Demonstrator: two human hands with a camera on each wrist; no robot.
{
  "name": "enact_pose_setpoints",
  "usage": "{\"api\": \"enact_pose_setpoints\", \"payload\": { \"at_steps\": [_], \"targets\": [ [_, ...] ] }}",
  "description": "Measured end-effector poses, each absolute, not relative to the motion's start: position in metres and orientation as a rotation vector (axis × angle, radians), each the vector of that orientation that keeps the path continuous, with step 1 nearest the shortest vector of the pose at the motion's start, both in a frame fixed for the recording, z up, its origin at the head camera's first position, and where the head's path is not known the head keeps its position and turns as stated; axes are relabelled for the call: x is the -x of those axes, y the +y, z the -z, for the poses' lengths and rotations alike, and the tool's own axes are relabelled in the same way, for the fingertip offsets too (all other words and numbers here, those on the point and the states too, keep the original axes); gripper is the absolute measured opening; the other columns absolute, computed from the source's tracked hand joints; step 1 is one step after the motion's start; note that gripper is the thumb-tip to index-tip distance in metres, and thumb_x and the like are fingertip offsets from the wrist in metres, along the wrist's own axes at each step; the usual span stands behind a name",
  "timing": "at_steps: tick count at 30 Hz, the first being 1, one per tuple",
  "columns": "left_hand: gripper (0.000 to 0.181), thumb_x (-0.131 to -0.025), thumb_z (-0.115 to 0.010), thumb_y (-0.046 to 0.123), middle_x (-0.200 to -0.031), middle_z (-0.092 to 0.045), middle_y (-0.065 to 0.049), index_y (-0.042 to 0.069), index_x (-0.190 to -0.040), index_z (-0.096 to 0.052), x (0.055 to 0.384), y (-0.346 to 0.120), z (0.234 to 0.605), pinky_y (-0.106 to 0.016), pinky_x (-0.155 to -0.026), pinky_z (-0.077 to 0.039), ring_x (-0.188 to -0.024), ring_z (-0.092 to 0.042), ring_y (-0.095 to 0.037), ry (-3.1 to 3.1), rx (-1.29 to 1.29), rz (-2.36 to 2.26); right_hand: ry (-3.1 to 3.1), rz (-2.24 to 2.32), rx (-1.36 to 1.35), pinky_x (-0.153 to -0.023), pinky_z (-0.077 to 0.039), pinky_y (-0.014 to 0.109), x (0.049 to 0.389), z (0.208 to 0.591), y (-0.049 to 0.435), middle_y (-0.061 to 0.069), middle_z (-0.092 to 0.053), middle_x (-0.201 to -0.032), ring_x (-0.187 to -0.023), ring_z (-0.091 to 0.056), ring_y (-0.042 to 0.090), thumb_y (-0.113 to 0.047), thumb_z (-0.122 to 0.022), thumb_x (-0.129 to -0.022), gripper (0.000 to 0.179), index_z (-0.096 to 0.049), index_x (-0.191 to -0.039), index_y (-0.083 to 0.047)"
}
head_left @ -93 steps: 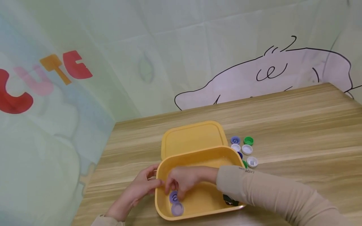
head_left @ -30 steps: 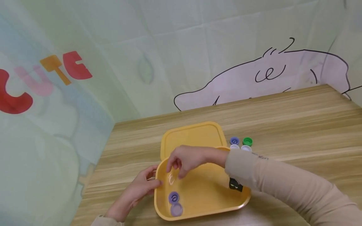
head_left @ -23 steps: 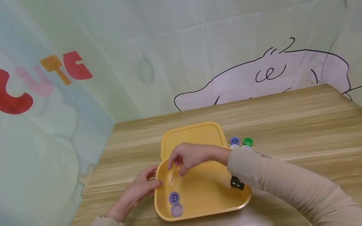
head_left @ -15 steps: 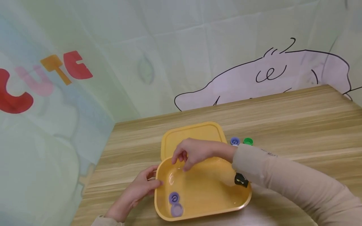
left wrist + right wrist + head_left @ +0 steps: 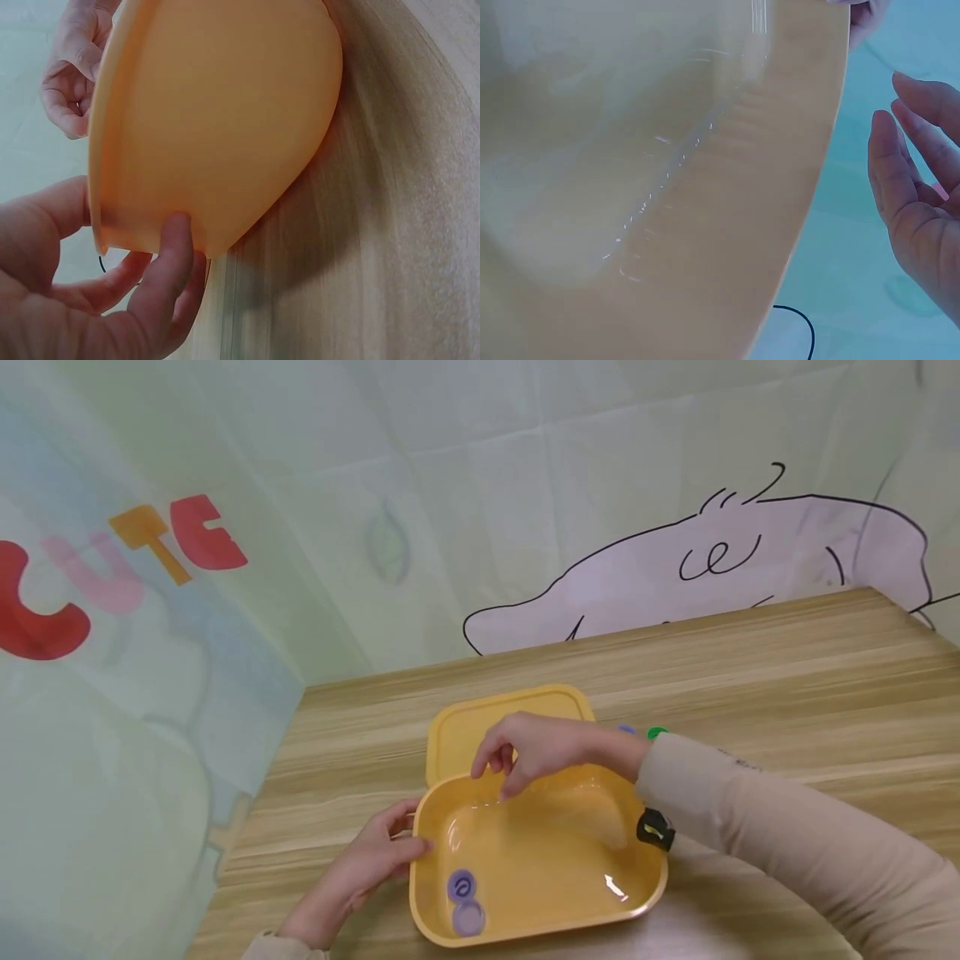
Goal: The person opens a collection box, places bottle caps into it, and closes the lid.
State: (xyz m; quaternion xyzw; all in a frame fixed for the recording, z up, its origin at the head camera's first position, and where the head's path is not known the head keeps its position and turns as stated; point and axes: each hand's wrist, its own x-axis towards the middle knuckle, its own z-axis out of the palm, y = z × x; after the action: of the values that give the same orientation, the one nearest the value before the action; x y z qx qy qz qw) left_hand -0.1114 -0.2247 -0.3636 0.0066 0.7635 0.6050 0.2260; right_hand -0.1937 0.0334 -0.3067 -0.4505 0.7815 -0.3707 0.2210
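My left hand (image 5: 371, 860) grips the left end of a yellow plastic box (image 5: 555, 868), thumb over the rim and the other fingers against the outer wall, as the left wrist view shows. Two purple bottle caps lie inside at the near left corner: a swirl-marked cap (image 5: 462, 885) and a paler cap (image 5: 469, 917) touching it. My right hand (image 5: 536, 747) hovers over the box's far rim with loosely bent fingers. In the right wrist view its fingers (image 5: 891, 161) and thumb stand apart, nothing between them.
Behind the box lies its yellow lid (image 5: 457, 735), flat on the wooden table (image 5: 360, 727). A green cap (image 5: 657, 732) and a blue cap (image 5: 627, 729) peek out beyond my right sleeve (image 5: 765, 827), which hides the other caps. A printed cloth (image 5: 420, 527) hangs behind the table.
My right hand has risen from near the caps in the box and moved back and right to above the far rim. My left hand has stayed on the box.
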Motion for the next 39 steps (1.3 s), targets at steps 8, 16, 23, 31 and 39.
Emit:
{"api": "enact_pose_setpoints", "payload": {
  "at_steps": [8,16,23,31,39],
  "targets": [
    [0.065,-0.078,-0.059,0.000,-0.117,-0.050,-0.022,-0.009,-0.136,-0.032,0.110,-0.223,0.361,-0.040,-0.076,-0.056,-0.090,-0.061,-0.022,2.097,-0.003,-1.689,2.175,1.036,1.269,-0.072,-0.050,0.022,0.197,0.304,0.042,0.009,-0.058,-0.085,-0.076,-0.052,0.009,-0.002,-0.073,-0.074,0.031,-0.067,-0.104,0.001],
    [0.064,-0.078,-0.058,0.001,-0.117,-0.051,-0.021,-0.010,-0.135,-0.033,0.110,-0.222,0.360,-0.038,-0.075,-0.056,-0.089,-0.061,-0.022,2.109,0.003,-1.676,2.218,1.016,1.241,-0.071,-0.050,0.021,0.199,0.307,0.054,0.010,-0.059,-0.086,-0.077,-0.052,0.009,-0.003,-0.072,-0.075,0.030,-0.067,-0.104,0.000],
    [0.063,-0.078,-0.058,0.001,-0.113,-0.051,-0.019,-0.009,-0.135,-0.035,0.110,-0.222,0.359,-0.038,-0.073,-0.056,-0.088,-0.061,-0.021,2.108,0.007,-1.672,2.234,1.056,1.190,-0.071,-0.051,0.024,0.202,0.306,0.068,0.010,-0.058,-0.086,-0.078,-0.053,0.012,-0.002,-0.072,-0.075,0.030,-0.067,-0.105,0.000],
    [0.063,-0.077,-0.058,0.001,-0.114,-0.052,-0.020,-0.010,-0.134,-0.035,0.109,-0.222,0.360,-0.038,-0.074,-0.056,-0.088,-0.062,-0.022,2.113,0.011,-1.684,2.263,1.059,1.139,-0.071,-0.050,0.024,0.205,0.308,0.079,0.011,-0.058,-0.087,-0.079,-0.052,0.014,-0.003,-0.071,-0.076,0.030,-0.067,-0.106,-0.002],
    [0.063,-0.078,-0.058,0.001,-0.114,-0.052,-0.020,-0.009,-0.135,-0.034,0.110,-0.222,0.360,-0.038,-0.074,-0.056,-0.087,-0.062,-0.022,2.101,0.014,-1.682,2.300,1.046,1.083,-0.073,-0.051,0.025,0.205,0.312,0.095,0.001,-0.056,-0.086,-0.082,-0.052,0.016,-0.004,-0.072,-0.077,0.030,-0.067,-0.107,-0.004]
  ]
}}
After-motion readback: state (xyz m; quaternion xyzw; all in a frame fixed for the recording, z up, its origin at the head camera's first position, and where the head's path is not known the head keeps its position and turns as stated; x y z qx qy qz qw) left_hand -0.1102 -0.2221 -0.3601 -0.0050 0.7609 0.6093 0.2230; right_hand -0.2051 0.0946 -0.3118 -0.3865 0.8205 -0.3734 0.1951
